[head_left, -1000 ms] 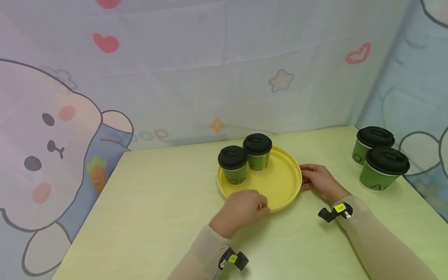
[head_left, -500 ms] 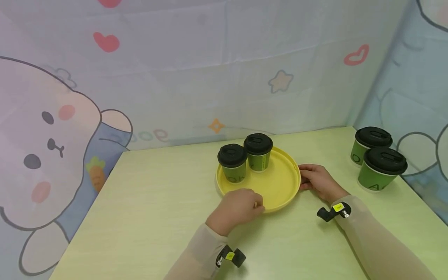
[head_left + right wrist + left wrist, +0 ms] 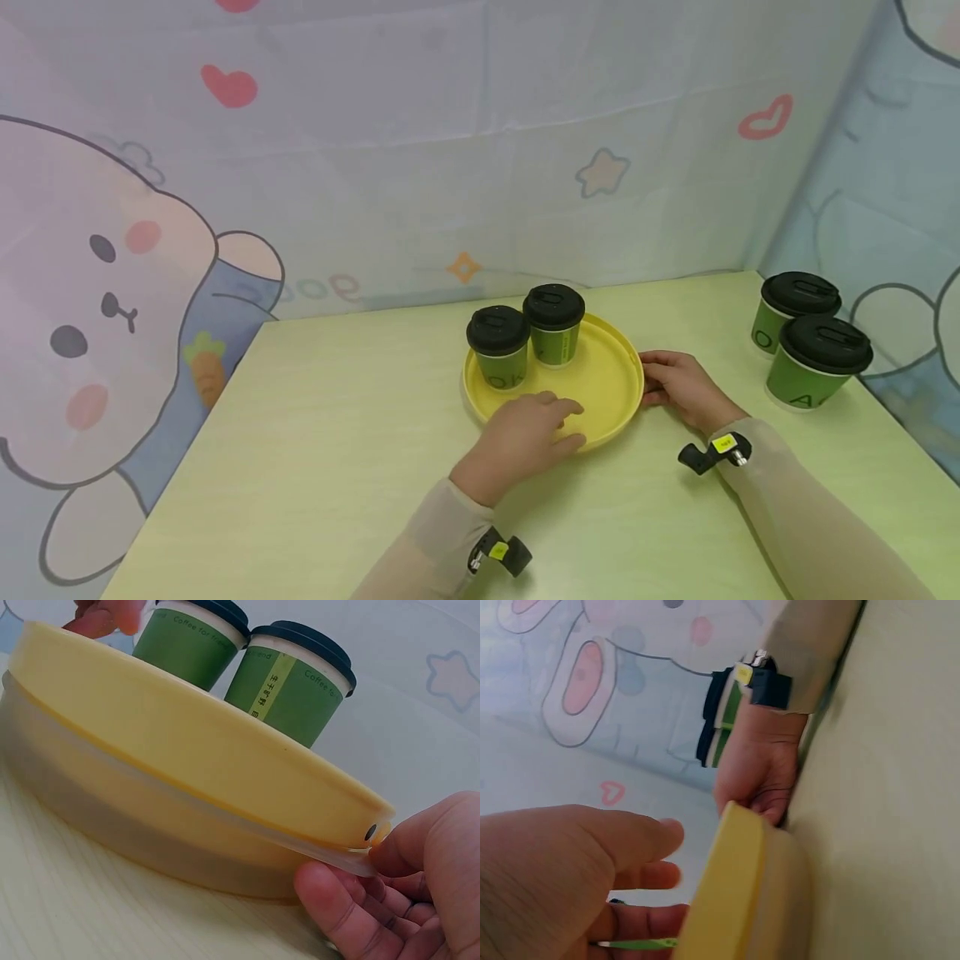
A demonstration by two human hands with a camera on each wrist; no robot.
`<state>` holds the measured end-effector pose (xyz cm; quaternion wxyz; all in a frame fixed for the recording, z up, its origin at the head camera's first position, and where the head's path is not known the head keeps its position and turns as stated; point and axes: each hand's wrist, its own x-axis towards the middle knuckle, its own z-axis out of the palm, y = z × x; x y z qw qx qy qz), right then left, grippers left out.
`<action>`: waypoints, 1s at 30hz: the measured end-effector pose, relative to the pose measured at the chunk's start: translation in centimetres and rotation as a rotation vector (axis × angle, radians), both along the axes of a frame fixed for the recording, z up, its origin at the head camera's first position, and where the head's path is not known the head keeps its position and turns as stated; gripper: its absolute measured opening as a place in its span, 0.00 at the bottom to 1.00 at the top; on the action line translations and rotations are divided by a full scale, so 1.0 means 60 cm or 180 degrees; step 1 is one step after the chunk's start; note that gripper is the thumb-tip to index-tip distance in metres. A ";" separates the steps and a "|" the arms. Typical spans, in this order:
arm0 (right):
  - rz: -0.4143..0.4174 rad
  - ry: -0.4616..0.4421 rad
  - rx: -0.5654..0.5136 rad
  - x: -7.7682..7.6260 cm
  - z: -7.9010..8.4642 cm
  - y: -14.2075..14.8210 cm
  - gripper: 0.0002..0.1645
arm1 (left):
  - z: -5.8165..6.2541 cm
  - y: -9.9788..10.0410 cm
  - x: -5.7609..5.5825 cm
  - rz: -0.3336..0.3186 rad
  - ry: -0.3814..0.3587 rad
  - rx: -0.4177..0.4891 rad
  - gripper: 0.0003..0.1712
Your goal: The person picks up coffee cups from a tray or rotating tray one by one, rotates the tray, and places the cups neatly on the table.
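Note:
A round yellow tray (image 3: 603, 379) with a clear-looking lower part rests on the table. On its left side stand two green paper cups with black lids, a front cup (image 3: 501, 367) and a rear cup (image 3: 555, 343). My left hand (image 3: 520, 435) is over the tray's near-left edge. In the left wrist view its thumb and fingers are spread apart beside the tray's rim (image 3: 724, 892), with nothing pinched between them. At the tray's right edge, my right hand (image 3: 688, 390) pinches the rim; the right wrist view shows thumb above and fingers (image 3: 337, 911) curled below.
Two more green cups with black lids, a nearer cup (image 3: 813, 367) and a farther cup (image 3: 787, 312), stand at the table's right side. A printed cloth (image 3: 375, 167) hangs behind the table (image 3: 315, 433), and another covers the right side.
My left thumb and fingers, earlier closed together at the tray's near edge, have spread apart. The right hand stays at the right rim. Tray and cups look almost unmoved.

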<state>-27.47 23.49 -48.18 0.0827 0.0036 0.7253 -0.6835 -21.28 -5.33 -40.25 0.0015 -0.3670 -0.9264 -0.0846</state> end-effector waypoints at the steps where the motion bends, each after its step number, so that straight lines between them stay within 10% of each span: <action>1: -0.0003 0.0002 0.0001 0.000 0.000 0.000 0.28 | -0.003 0.004 0.001 -0.0001 0.0009 0.0008 0.23; 30: 0.0006 0.0013 -0.0106 0.002 0.002 -0.003 0.27 | -0.022 0.017 0.009 -0.0169 0.0053 -0.0079 0.12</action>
